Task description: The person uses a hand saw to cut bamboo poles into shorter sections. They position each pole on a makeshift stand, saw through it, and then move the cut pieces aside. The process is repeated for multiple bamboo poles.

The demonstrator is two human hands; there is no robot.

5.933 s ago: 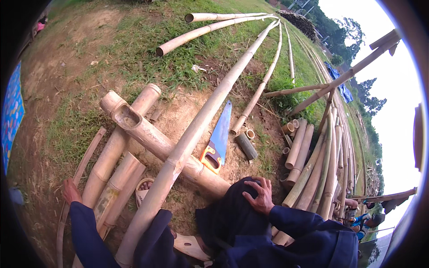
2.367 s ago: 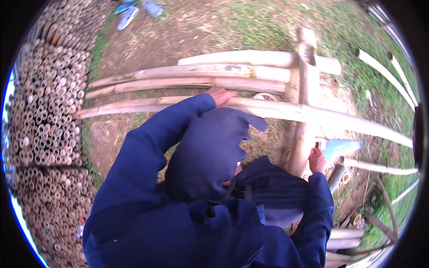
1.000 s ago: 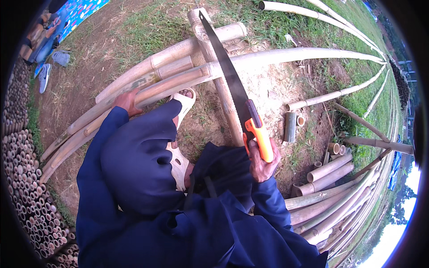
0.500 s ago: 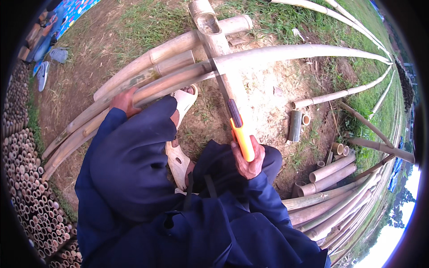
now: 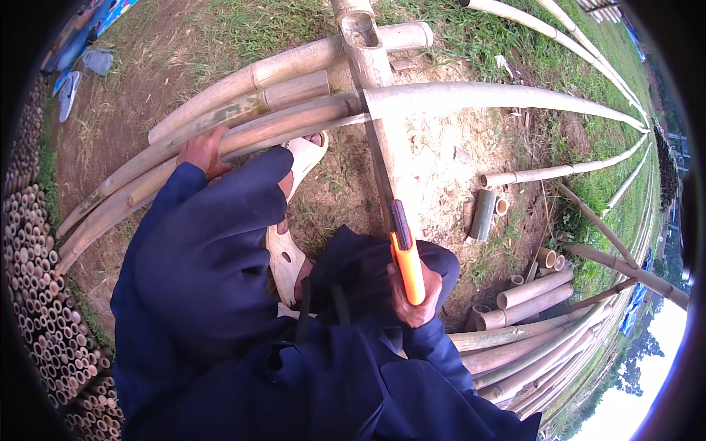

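Note:
My right hand is wrapped round the orange handle of a hand saw, close to my right knee. The saw's long dark blade reaches away from me across a bamboo pole, at the line where its shaded left part meets its bright right part. How deep the blade sits cannot be made out. My left hand grips the same pole's left part, its fingers curled over the top. Beneath lies a thicker bamboo piece with a notch cut near its far end, pointing away from me.
Another bamboo pole lies just beyond. My pale sandals are below the poles. Short bamboo offcuts lie on the right, near a pile of long poles. Stacked bamboo tubes stand at the left. Shoes rest at the far left.
My right hand has drawn the saw back toward me, so its handle sits lower and nearer my body. My left hand keeps its hold on the pole. The whole view has shifted slightly.

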